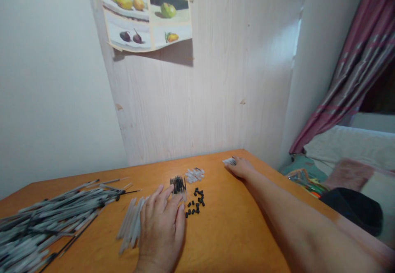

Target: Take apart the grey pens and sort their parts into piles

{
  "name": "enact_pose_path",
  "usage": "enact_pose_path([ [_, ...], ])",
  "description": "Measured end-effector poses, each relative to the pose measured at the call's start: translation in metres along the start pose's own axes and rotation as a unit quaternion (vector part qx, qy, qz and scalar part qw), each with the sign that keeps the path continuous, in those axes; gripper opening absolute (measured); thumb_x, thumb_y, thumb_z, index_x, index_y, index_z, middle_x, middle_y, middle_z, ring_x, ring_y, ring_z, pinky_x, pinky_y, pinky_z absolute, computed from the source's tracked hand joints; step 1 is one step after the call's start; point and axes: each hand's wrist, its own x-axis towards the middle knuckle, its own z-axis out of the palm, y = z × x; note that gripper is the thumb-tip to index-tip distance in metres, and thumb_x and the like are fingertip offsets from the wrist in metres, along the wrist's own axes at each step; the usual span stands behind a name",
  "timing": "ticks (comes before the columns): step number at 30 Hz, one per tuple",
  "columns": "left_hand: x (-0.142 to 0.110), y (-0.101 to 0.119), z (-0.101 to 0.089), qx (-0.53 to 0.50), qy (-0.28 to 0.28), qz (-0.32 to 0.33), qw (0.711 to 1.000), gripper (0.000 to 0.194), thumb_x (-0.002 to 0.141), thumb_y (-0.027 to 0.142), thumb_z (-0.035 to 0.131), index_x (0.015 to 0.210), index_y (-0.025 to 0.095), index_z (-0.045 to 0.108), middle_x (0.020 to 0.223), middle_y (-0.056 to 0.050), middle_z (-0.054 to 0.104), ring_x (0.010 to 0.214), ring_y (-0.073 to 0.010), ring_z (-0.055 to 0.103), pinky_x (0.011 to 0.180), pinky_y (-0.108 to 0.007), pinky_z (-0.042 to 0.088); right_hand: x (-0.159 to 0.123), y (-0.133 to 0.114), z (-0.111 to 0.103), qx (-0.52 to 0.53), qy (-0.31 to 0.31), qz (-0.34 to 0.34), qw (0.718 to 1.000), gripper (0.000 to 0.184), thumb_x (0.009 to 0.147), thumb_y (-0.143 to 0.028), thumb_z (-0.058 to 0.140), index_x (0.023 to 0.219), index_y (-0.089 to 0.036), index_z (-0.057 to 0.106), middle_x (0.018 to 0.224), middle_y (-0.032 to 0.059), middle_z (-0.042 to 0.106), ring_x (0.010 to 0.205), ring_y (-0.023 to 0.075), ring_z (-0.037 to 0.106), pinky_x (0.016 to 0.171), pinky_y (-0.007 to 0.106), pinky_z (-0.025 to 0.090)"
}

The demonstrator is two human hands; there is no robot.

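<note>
Tabletop (228, 236) orange-brown, smooth. Left hand (162, 219) palm-down near the front, fingers loosely spread, beside pale tubes (126, 219); large heap of thin grey sticks (61, 211) further left. Past the fingers: black bits (198, 210), dark rods (178, 184), clear pieces (195, 175). Right hand (242, 168) at far right, fingers at a pale cluster (228, 161); cannot tell if gripped. Beyond: wood-grain wall (216, 100), sheet of fruit pictures (148, 16), pink curtain (342, 63) at right.
</note>
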Motion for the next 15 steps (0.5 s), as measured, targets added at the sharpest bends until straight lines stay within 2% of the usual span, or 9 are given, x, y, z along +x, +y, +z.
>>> enact_pose_path([
  [7,-0.002,-0.002,0.001,-0.005,-0.009,-0.006,1.000,0.025,0.087,0.027,0.056,0.108,0.024,0.068,0.123,-0.011,0.064,0.126,-0.0338,0.048,0.100,-0.054,0.041,-0.001,-0.003,0.009,-0.011,-0.006,0.024,1.000,0.067,0.084,-0.058,0.057,0.135,-0.014,0.055,0.131,0.0210,0.058,0.125,0.0331,0.052,0.102,0.044,0.039],
  [15,0.000,-0.001,0.001,-0.009,-0.004,-0.004,1.000,0.025,0.086,0.026,0.056,0.108,0.025,0.067,0.123,-0.011,0.063,0.125,-0.0338,0.049,0.100,-0.054,0.042,-0.007,-0.013,0.016,-0.020,0.030,0.081,0.996,0.060,0.087,-0.051,0.053,0.132,-0.012,0.056,0.131,0.0234,0.058,0.124,0.0356,0.052,0.099,0.047,0.042],
])
